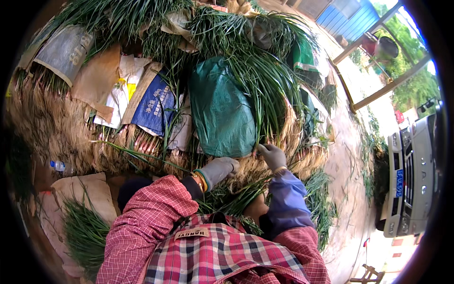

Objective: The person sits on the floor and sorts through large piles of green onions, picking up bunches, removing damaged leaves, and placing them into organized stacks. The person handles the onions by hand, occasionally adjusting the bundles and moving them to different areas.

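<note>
My left hand [218, 172], in a grey glove, has its fingers curled over the pale root ends below a dark green plastic sheet [223, 110]. Whether anything lies inside those fingers is hidden. At the sheet's lower right corner my right hand [273, 156], also gloved, has thumb and fingertip together on a thin stalk. The sheet covers part of a row of scallion-like plants, their pale roots [244, 174] facing me. Right of the sheet lies an uncovered bundle of long green leaves [273, 92] with brown roots [289, 122]. Loose green leaves [244, 195] lie beneath my forearms.
Sacks [154, 101] and brown paper [99, 78] cover more bundles on the left. A plastic bottle [58, 165] lies by the roots there. Cut leaves [85, 230] sit on a pale sack [85, 191]. A white truck [411, 177] stands at right, past wooden posts [392, 85].
</note>
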The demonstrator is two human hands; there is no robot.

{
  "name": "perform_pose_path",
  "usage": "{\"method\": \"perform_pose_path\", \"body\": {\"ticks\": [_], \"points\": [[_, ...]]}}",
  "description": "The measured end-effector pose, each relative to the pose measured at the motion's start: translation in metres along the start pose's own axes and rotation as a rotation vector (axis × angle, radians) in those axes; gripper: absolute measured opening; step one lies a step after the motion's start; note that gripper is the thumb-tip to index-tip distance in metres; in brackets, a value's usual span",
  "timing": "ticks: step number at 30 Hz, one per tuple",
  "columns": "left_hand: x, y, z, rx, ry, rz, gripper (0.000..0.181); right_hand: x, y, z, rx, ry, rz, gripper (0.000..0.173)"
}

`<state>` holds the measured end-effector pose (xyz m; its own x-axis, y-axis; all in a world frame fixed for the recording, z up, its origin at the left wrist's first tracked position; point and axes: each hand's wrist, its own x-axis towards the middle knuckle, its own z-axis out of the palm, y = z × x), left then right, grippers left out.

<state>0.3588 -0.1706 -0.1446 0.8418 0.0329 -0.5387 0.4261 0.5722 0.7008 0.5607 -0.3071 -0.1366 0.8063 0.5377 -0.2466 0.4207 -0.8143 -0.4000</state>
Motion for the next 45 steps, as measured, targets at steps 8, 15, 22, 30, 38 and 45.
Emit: {"method": "perform_pose_path", "body": {"ticks": [8,15,22,30,38,45], "points": [[-0.014,-0.006,-0.008,-0.041,0.116,0.254,0.038,-0.007,-0.055,0.034,0.872,-0.386,0.008,0.033],[-0.017,-0.001,-0.008,-0.086,0.023,-0.119,0.034,-0.042,-0.081,0.043,1.029,-0.29,-0.033,0.031],[-0.017,0.002,-0.01,-0.136,0.243,0.092,0.032,-0.084,-0.081,0.055,0.614,0.052,-0.209,0.028],[-0.027,0.01,0.005,0.206,0.184,0.081,0.027,-0.053,-0.081,0.019,0.883,-0.277,0.04,0.039],[-0.035,0.013,-0.001,-0.25,-0.108,0.044,0.045,-0.049,-0.077,0.039,1.132,-0.118,0.071,0.039],[-0.014,0.007,-0.01,-0.163,0.313,0.072,0.027,-0.085,-0.083,0.023,0.992,-0.028,-0.03,0.036]]}}
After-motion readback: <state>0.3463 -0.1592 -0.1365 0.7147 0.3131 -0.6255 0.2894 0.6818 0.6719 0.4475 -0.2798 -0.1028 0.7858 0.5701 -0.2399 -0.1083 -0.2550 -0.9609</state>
